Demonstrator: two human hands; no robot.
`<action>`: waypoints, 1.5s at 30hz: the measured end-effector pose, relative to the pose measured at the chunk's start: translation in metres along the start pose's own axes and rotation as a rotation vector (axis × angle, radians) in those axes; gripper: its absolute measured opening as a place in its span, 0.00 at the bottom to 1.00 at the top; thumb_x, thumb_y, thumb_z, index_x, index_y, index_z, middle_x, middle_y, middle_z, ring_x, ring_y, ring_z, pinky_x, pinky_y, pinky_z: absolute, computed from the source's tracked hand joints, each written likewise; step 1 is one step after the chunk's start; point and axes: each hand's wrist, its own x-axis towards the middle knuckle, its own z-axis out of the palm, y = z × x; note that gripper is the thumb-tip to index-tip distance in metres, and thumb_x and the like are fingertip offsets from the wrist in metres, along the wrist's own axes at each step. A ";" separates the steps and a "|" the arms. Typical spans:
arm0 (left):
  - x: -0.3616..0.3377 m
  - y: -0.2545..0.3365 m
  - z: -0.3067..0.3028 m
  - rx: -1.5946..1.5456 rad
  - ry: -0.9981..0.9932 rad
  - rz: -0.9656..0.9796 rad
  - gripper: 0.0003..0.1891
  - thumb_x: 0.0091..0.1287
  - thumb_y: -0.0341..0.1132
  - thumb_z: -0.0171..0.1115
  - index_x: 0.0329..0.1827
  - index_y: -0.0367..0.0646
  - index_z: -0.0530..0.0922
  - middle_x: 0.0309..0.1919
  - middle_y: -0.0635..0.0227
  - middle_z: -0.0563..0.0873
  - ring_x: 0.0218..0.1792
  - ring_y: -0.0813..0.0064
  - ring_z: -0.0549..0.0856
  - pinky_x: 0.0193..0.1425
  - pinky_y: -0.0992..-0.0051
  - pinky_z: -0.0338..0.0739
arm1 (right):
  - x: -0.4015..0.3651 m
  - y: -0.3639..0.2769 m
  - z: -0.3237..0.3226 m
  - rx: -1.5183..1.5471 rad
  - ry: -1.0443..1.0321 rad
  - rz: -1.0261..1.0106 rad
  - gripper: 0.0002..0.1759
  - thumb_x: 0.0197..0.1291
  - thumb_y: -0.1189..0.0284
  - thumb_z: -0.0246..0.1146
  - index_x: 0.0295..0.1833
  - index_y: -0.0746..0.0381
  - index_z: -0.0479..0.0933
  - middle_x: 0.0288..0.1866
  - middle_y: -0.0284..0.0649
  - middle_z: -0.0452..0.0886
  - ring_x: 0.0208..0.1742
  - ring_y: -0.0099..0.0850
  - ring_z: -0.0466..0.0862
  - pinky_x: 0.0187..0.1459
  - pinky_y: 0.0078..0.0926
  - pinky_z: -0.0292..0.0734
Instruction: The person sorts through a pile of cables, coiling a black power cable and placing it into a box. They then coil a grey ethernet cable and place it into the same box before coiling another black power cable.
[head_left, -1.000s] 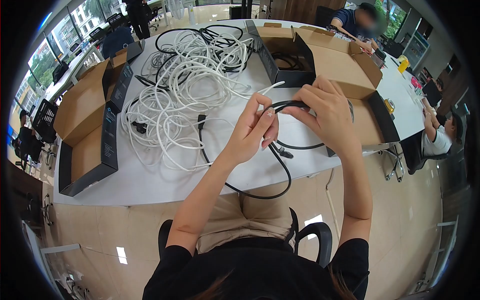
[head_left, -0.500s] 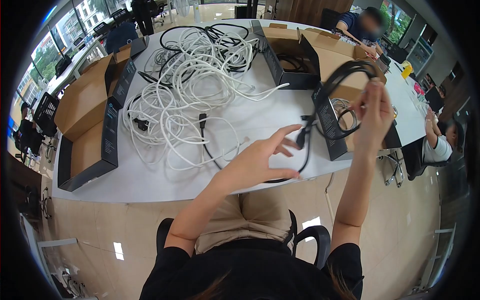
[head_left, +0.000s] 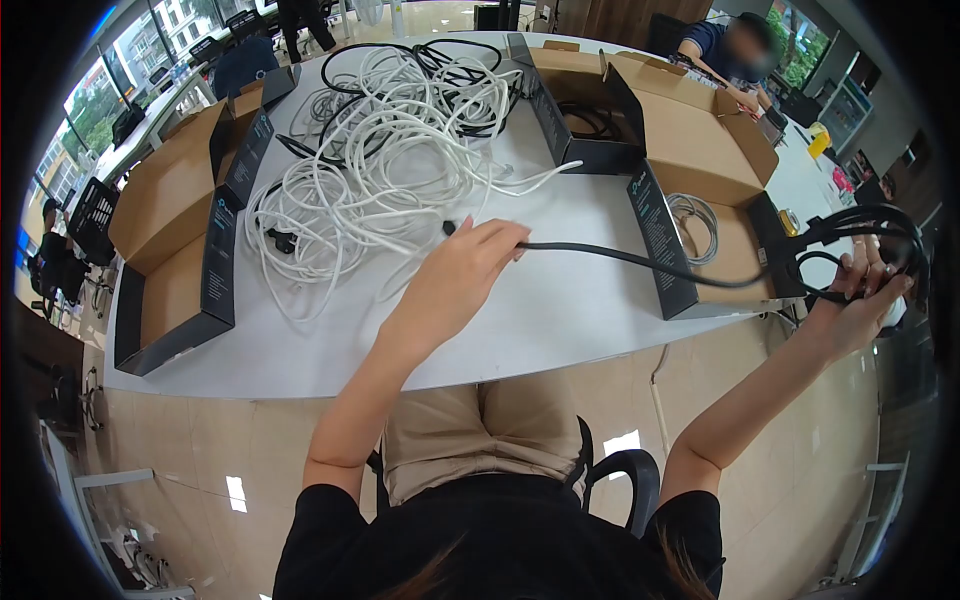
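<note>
A black cable stretches almost straight between my two hands, over the front of the table and an open box. My left hand is closed on it near one end, where a black connector pokes out past the fingers. Far to the right, beyond the table's edge, my right hand grips the coiled loops of the same cable. A tangled heap of white cables, with some black ones among them, lies just behind my left hand.
An open cardboard box on the right holds a coiled grey cable. Behind it, another box contains black cable. More open boxes stand at the left. A person sits at the far right of the table.
My right hand has moved right and down with the coil. My left hand, open before, has moved left and closed on the cable near its end, and the cable between them is drawn out.
</note>
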 end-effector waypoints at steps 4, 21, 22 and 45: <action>0.033 -0.006 -0.015 0.364 0.313 0.265 0.12 0.65 0.29 0.51 0.50 0.43 0.74 0.35 0.65 0.83 0.37 0.65 0.82 0.40 0.69 0.74 | -0.007 -0.002 -0.003 0.011 0.020 0.022 0.20 0.65 0.60 0.54 0.47 0.68 0.73 0.20 0.28 0.57 0.20 0.17 0.55 0.33 0.23 0.66; -0.028 0.036 -0.022 -1.066 -0.106 -0.290 0.06 0.71 0.29 0.35 0.48 0.44 0.52 0.48 0.49 0.79 0.38 0.61 0.85 0.34 0.76 0.81 | -0.056 0.034 0.021 0.095 -0.175 0.394 0.22 0.67 0.59 0.50 0.51 0.68 0.72 0.19 0.25 0.54 0.16 0.14 0.53 0.22 0.15 0.55; -0.043 0.038 -0.015 -1.110 -0.158 -0.352 0.05 0.71 0.29 0.35 0.46 0.44 0.52 0.48 0.49 0.79 0.42 0.62 0.84 0.39 0.75 0.79 | -0.060 0.032 0.026 0.068 -0.166 0.418 0.22 0.68 0.59 0.50 0.51 0.69 0.72 0.19 0.25 0.53 0.15 0.14 0.54 0.22 0.15 0.56; -0.099 0.046 -0.040 -0.684 -0.004 -0.050 0.43 0.61 0.35 0.61 0.72 0.36 0.42 0.69 0.52 0.57 0.70 0.64 0.58 0.69 0.69 0.53 | -0.154 -0.020 0.090 -0.285 -1.142 0.422 0.06 0.56 0.77 0.61 0.39 0.68 0.79 0.25 0.31 0.78 0.22 0.12 0.69 0.23 0.10 0.62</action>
